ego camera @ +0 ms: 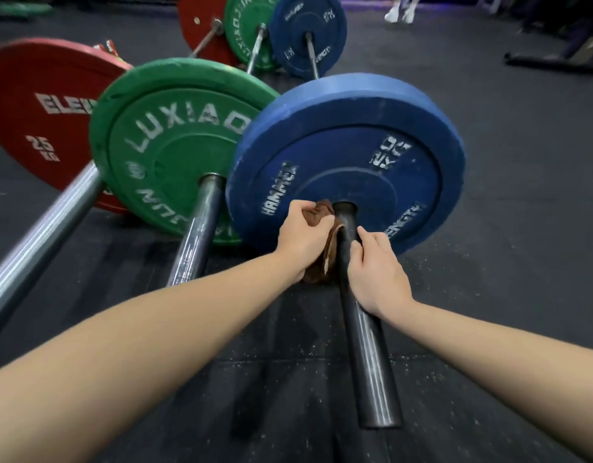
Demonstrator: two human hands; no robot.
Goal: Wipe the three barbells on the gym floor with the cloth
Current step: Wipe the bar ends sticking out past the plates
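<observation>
Dark rubber gym floor [489, 228] fills the view, matte and flecked with pale speckles that gather thickest near the hands. Three barbells lie side by side on it, sleeves pointing toward the camera.

On the right of the row is the blue-plated barbell [365, 345], its black steel sleeve jutting out of a scuffed blue bumper plate [355, 145]. The left hand [302, 243] has its grip clenched on a crumpled brown cloth [323, 212] and holds it against the left side of that sleeve, right up where the sleeve meets the plate. The right hand [378, 279] has its grip grasping the same sleeve just beside the cloth, fingers curled over the top of the bar.

In the middle lies the green-plated barbell [201, 228], with a grey sleeve and its plate tucked close behind the blue one. On the left is the red-plated barbell [44, 235], its lighter sleeve blurred.

Further along the floor the far plates [305, 35] stand close together in the same red, green and blue order. At the floor's far edge a pair of white shoes [400, 11] stands under bluish-purple light. Toward the far right corner a dark low equipment frame [555, 58] rests on the rubber.
</observation>
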